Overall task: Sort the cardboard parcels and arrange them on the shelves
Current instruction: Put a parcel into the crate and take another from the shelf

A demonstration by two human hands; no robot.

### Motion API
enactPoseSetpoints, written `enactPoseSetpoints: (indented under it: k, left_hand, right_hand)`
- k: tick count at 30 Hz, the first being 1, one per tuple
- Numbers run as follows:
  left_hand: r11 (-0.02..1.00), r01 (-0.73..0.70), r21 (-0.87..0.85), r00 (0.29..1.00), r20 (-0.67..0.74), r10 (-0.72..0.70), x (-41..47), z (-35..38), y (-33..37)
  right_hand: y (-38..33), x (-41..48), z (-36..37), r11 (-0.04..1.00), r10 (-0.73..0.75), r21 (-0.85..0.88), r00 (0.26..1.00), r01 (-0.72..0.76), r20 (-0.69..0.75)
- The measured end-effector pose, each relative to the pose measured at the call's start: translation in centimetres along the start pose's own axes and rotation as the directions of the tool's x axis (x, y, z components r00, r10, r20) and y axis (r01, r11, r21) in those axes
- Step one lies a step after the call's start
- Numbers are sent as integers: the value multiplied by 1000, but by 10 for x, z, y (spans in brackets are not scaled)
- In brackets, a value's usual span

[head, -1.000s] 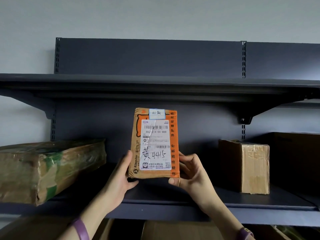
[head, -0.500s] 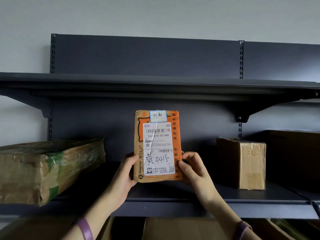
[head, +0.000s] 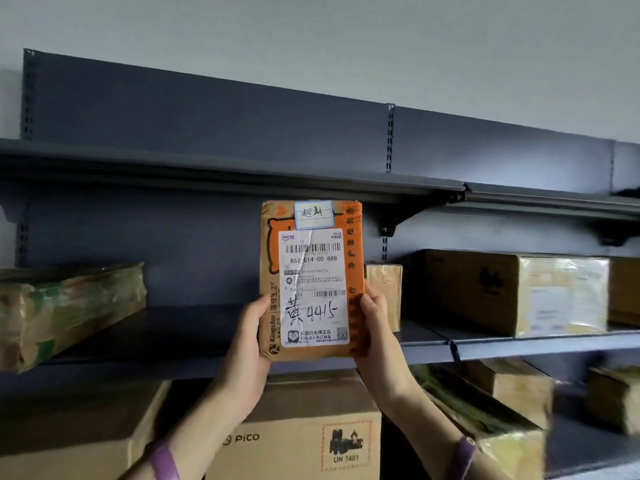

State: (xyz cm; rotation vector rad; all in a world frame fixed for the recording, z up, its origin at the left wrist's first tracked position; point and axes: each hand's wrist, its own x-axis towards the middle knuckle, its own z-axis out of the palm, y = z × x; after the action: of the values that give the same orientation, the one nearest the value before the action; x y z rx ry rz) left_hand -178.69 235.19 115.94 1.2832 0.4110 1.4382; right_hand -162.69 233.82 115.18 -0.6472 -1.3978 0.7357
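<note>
Two hands are holding the orange parcel [head: 311, 280] up tall in front of the middle shelf [head: 214, 327]. The left hand [head: 247, 344] and right hand [head: 375, 323] are gripping its sides. Bare shelf is waiting just behind it.

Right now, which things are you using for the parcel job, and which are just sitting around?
In the job: orange parcel, gripped by the left hand and right hand; the middle shelf.

Just sitting: green-taped parcel, small box and large box on that level; PICO box below.
</note>
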Motion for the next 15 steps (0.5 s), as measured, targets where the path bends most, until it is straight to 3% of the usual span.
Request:
enactPoseSetpoints:
  k: [8,15]
  left_hand:
    - [997,75,-1,956,286,-71,-62,136,-37]
    - [971,218,-94,804,582,-124,-142,317,-87]
  right_hand:
    - [-87,-117,-108,998,24,-47,966,-38,-258]
    - [-181,-257,-224,967,-156,-255,764,-12,-626]
